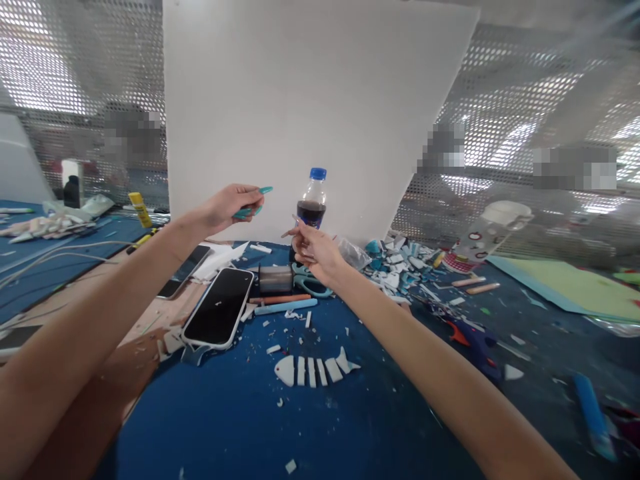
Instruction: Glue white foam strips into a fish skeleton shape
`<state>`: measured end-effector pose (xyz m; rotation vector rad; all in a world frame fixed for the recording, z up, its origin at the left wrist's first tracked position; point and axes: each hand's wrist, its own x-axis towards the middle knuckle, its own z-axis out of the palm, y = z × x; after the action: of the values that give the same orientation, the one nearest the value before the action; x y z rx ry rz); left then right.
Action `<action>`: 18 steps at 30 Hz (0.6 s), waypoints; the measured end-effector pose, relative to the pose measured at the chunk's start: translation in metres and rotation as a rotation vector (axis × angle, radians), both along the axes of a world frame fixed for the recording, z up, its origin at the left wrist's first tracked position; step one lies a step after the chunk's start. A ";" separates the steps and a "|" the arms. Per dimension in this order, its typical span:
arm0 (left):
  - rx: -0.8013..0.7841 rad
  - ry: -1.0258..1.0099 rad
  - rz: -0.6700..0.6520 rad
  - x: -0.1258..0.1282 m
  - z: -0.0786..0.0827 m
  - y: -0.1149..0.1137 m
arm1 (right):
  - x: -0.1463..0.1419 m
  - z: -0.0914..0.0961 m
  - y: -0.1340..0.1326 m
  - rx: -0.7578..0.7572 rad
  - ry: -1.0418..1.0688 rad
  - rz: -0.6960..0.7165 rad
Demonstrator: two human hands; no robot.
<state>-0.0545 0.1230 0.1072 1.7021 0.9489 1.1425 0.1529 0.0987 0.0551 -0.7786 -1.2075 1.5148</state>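
Note:
My left hand [239,203] is raised to the left of the bottle, its fingers closed. Slim teal shapes stick out at its fingertips; whether they are held pieces or long nails I cannot tell. In front of the bottle [312,211] with a blue cap and dark drink, my right hand [316,248] has its fingers drawn together. Narrow pointed shapes show at its tips, too small to name. Below on the blue table lie white fish-shaped pieces in a row: a head [285,371] with a red eye, several strips [312,373] and a tail [345,361].
A white-framed phone [219,308], teal-handled scissors [314,285] and a light-blue stick [286,306] lie behind the pieces. White and teal scraps [400,263] are heaped right of the bottle. A glue gun [473,343] lies at right. A white board [300,100] stands behind.

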 end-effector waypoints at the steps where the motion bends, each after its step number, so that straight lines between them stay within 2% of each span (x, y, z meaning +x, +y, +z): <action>1: -0.012 -0.015 -0.003 -0.001 0.000 0.001 | 0.000 0.000 0.000 0.007 -0.012 0.005; 9: -0.046 -0.119 -0.020 -0.002 -0.005 0.007 | -0.001 -0.004 0.001 0.040 -0.072 0.029; 18: -0.014 -0.160 0.052 -0.001 -0.004 0.005 | -0.002 -0.006 0.000 0.073 -0.091 0.038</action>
<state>-0.0552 0.1285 0.1036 1.5573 0.9033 1.2829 0.1512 0.0988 0.0487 -0.7868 -1.3448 1.4705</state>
